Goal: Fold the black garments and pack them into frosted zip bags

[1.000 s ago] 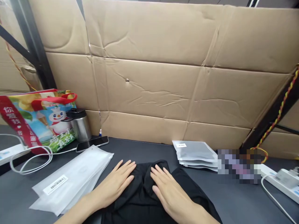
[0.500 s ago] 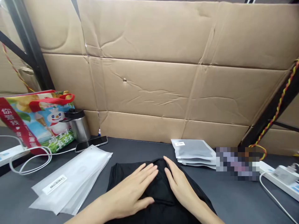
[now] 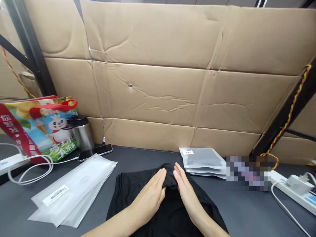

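Both hands have drawn closer, the left hand [image 3: 149, 199] and right hand [image 3: 189, 194] open and flat, narrowly apart on a ridge of the black garment [image 3: 128, 194], which lies spread, unbagged, on the dark table [image 3: 247, 210], between barcode-labelled bags [image 3: 71, 194] and stacked frosted bags [image 3: 202, 161].

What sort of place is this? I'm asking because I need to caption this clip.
Probably a makeshift garment-packing station: a black garment lies on a dark worktable, beside stacks of frosted plastic bags, one barcode-labelled, with cardboard sheets lining the wall behind.
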Tool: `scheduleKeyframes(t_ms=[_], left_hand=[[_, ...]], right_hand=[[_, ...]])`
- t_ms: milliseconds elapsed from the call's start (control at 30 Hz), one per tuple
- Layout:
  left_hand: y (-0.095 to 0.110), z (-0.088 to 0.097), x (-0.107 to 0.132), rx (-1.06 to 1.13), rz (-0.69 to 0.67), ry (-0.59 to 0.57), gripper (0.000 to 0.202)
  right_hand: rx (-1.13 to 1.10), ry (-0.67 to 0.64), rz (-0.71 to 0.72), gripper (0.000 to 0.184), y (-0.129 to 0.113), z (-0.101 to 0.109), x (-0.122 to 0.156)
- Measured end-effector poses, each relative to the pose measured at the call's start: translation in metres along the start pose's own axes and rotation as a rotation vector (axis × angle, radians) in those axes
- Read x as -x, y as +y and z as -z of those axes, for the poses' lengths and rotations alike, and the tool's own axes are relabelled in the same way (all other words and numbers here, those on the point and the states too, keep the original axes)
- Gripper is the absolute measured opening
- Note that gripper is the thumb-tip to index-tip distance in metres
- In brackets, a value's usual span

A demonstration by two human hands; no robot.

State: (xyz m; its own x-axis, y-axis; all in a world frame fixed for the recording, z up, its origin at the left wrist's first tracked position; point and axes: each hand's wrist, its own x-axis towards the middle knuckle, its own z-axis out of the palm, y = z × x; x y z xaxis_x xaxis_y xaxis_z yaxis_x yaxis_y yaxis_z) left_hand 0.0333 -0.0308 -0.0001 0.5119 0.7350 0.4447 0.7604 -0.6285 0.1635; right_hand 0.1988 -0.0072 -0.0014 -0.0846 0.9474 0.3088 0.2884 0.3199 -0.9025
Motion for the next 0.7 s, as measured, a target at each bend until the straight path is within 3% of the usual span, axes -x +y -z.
scheduleKeyframes(t_ms=[100, 167, 267, 367, 433, 533, 600, 700], left_hand=[[0.01, 0.014, -0.007, 0.019, -0.071, -0.042, 0.057], [0.004, 0.031, -0.003, 0.011, -0.095, -0.084, 0.053], [-0.028, 0.056, 0.017, -0.001, 0.028, -0.098, 0.047], [-0.064, 0.061, 0.045, 0.042, 0.237, -0.117, 0.049], [-0.077, 0.055, 0.059, 0.091, 0.311, -0.152, 0.049], [-0.082, 0.042, 0.066, 0.144, 0.328, -0.124, 0.049], [-0.081, 0.037, 0.066, 0.162, 0.311, -0.076, 0.05], [-0.081, 0.035, 0.065, 0.184, 0.276, -0.05, 0.05]], right_hand=[[-0.058, -0.002, 0.014, 0.048, -0.001, 0.0, -0.002], [-0.054, -0.003, 0.02, 0.052, 0.001, 0.007, -0.008], [0.031, -0.012, 0.044, 0.054, -0.003, 0.024, -0.022], [0.213, -0.026, 0.17, 0.056, -0.02, 0.029, -0.035], [0.345, -0.049, 0.301, 0.061, -0.037, 0.018, -0.035], [0.502, -0.191, 0.462, 0.076, -0.056, -0.02, -0.017], [0.609, -0.306, 0.535, 0.084, -0.06, -0.049, 0.002], [0.732, -0.391, 0.587, 0.08, -0.057, -0.08, 0.025]])
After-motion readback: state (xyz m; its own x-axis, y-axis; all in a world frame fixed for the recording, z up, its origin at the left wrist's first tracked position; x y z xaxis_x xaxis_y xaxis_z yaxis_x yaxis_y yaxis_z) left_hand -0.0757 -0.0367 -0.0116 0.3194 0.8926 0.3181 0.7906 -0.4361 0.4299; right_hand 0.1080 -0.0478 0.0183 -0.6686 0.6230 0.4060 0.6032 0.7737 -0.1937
